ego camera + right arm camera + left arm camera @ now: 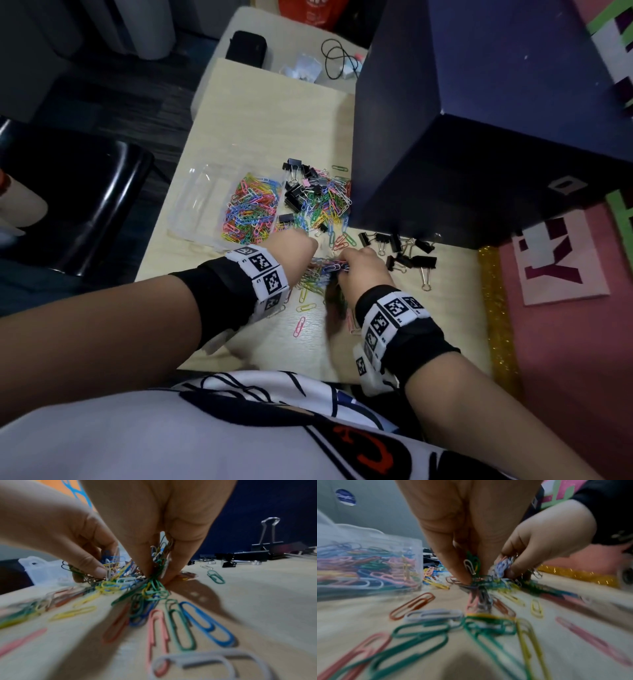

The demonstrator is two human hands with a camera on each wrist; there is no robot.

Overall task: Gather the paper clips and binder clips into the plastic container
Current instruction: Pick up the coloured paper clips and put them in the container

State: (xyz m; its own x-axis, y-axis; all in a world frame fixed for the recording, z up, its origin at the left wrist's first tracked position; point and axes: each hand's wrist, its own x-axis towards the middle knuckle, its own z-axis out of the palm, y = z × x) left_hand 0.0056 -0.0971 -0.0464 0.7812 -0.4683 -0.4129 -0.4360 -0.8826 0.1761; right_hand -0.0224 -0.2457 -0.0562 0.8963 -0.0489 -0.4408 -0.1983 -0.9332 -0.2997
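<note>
Left hand point(294, 245) and right hand point(359, 270): fingertips pinched on bunched paper clips point(325, 267), scooping a handful off the counter point(246, 113). Plastic container point(219, 205): just beyond left hand. Binder clips point(407, 248): beyond right hand.

Head view was fairly bright on the table point(260, 113) but dim off to the left, with wide-angle bending at the edges. Both wrist views were soft and smeary, the near clips point(412, 632) stretched and streaked toward the corners, only the middle halfway sharp. In the right wrist view the hand point(159, 524) threw a soft dark shadow toward the camera, so the light came from above.
</note>
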